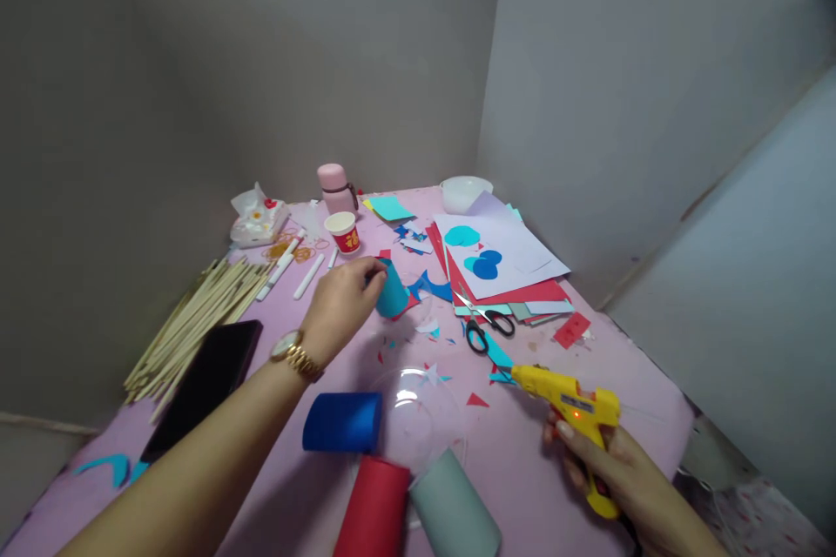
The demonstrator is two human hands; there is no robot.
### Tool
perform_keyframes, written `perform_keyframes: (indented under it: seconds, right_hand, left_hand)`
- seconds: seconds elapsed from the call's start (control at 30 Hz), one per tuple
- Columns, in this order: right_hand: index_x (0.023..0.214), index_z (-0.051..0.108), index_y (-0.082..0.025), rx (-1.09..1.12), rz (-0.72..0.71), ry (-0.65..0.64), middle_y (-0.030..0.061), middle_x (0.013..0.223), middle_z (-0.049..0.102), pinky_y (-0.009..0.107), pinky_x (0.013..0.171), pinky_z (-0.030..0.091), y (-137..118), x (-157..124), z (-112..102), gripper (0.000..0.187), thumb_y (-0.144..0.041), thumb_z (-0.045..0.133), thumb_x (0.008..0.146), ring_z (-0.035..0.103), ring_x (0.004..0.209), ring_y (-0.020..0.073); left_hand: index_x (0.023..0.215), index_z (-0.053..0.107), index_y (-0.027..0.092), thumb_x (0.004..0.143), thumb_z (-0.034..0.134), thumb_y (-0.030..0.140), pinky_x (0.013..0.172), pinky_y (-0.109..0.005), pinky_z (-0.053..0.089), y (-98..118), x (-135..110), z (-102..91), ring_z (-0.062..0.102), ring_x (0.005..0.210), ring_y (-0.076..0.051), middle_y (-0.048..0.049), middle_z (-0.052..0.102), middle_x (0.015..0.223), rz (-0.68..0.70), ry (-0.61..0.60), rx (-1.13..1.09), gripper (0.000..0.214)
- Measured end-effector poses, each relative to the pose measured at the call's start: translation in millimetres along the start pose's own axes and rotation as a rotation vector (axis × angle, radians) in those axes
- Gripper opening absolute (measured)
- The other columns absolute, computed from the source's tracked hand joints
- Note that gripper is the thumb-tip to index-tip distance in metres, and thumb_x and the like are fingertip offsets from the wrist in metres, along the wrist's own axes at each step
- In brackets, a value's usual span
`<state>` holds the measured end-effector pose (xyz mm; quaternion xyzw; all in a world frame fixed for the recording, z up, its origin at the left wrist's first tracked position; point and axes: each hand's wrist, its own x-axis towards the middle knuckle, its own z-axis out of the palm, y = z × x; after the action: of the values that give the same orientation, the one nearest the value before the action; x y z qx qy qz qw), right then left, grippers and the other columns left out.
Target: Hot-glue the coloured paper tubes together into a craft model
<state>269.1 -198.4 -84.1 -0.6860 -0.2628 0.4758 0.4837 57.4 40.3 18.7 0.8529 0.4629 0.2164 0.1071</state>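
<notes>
A teal paper tube is pinched by its top edge in my left hand, over the paper scraps mid-table. My right hand wraps the handle of a yellow glue gun, whose nozzle points left and whose small orange light glows. Between my hands, nearer me, lies a clear plastic disc. A blue tube, a red tube and a grey tube lie on their sides around its near edge. Black-handled scissors rest open beyond the glue gun.
Stacked coloured sheets carry cut paper circles at the right. Wooden sticks and a black phone lie left. Markers, a paper cup, a pink flask, tissues and a white bowl stand toward the walls.
</notes>
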Motion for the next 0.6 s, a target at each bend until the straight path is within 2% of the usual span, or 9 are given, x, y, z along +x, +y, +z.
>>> perform_keyframes:
  seconds: [0.07,0.13,0.23,0.3,0.37,0.43,0.5,0.6]
  right_hand:
    - [0.078,0.059,-0.017,-0.008,0.017,-0.03,-0.0069,0.044,0.046,0.02,0.042,0.025,2.4,3.1,-1.2,0.053,-0.07,0.059,0.07,0.038,0.042,0.0085]
    - [0.08,0.057,-0.017,-0.013,0.028,-0.077,-0.007,0.046,0.047,0.02,0.042,0.026,4.6,7.2,-3.1,0.054,-0.07,0.058,0.071,0.038,0.043,0.0084]
    - [0.082,0.057,-0.017,-0.029,0.044,-0.124,-0.0069,0.047,0.047,0.02,0.042,0.026,6.1,12.1,-5.1,0.054,-0.07,0.056,0.073,0.037,0.043,0.0084]
    - [0.081,0.057,-0.017,-0.031,0.044,-0.135,-0.0067,0.047,0.047,0.02,0.042,0.026,5.8,13.0,-5.2,0.054,-0.07,0.056,0.072,0.038,0.043,0.0086]
    - [0.083,0.057,-0.017,-0.008,0.023,-0.119,-0.0067,0.048,0.048,0.02,0.042,0.026,4.9,12.0,-4.4,0.052,-0.068,0.059,0.072,0.039,0.044,0.0088]
    - [0.082,0.058,-0.017,0.019,0.003,-0.082,-0.0067,0.047,0.049,0.02,0.042,0.025,4.0,10.0,-2.8,0.048,-0.064,0.061,0.073,0.039,0.043,0.0086]
    - [0.08,0.059,-0.016,0.03,0.005,-0.051,-0.0068,0.045,0.048,0.019,0.041,0.024,3.1,8.1,-0.7,0.046,-0.062,0.06,0.075,0.038,0.041,0.0081]
    - [0.077,0.06,-0.016,0.033,-0.01,-0.03,-0.0067,0.045,0.047,0.019,0.041,0.025,2.0,6.2,2.1,0.045,-0.062,0.061,0.075,0.036,0.04,0.0078]
  left_hand:
    - [0.094,0.064,0.02,0.087,0.041,0.031,0.077,-0.033,0.043,-6.1,-9.8,-16.3,0.062,0.086,-0.023,-0.0059,0.068,0.094,0.013,0.039,0.1,0.026]
    - [0.096,0.065,0.02,0.087,0.04,0.031,0.076,-0.035,0.043,-17.4,-18.6,-23.5,0.062,0.088,-0.026,-0.0079,0.068,0.096,0.0,0.041,0.194,0.029]
    - [0.088,0.067,0.02,0.085,0.041,0.029,0.067,-0.036,0.044,-37.5,-28.0,-19.0,0.063,0.078,-0.028,-0.009,0.068,0.088,-0.028,-0.022,0.296,0.027]
    - [0.095,0.066,0.019,0.085,0.042,0.03,0.063,-0.037,0.045,-44.0,-32.3,-14.1,0.063,0.075,-0.028,-0.0106,0.065,0.095,-0.032,-0.044,0.33,0.028]
    - [0.11,0.059,0.015,0.087,0.04,0.033,0.065,-0.04,0.046,-40.0,-35.5,-11.8,0.061,0.082,-0.03,-0.0156,0.058,0.11,-0.023,-0.018,0.344,0.034]
    - [0.117,0.053,0.012,0.091,0.038,0.034,0.074,-0.042,0.046,-26.8,-37.7,-9.9,0.058,0.095,-0.031,-0.0183,0.051,0.117,0.037,-0.018,0.32,0.037]
    - [0.111,0.056,0.015,0.093,0.039,0.03,0.084,-0.038,0.045,-8.9,-38.8,-3.2,0.056,0.103,-0.026,-0.013,0.055,0.114,0.176,-0.131,0.248,0.029]
    - [0.103,0.062,0.024,0.087,0.054,0.02,0.084,-0.025,0.046,16.2,-38.3,20.9,0.06,0.097,-0.014,-0.0005,0.063,0.103,0.427,-0.447,0.116,0.018]
